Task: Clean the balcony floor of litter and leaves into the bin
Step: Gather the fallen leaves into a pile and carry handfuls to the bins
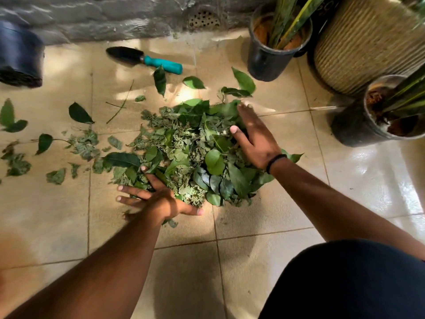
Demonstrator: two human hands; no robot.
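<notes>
A heap of green leaves [190, 153] lies on the beige tiled floor [264, 217] in the middle of the view. My left hand [158, 199] presses flat against the heap's near-left side, fingers spread and straight. My right hand [255, 134] lies open on the heap's right side, fingers stretched toward the far edge. Loose leaves [79, 113] are scattered over the tiles to the left and beyond the heap. A dark blue bin [20, 54] lies at the far left, partly cut off.
A black trowel with a teal handle [147, 59] lies beyond the heap. Two black plant pots [273, 49] [368, 118] and a ribbed beige planter [368, 44] stand at the right. A grey wall with a drain grate [203, 19] runs along the back.
</notes>
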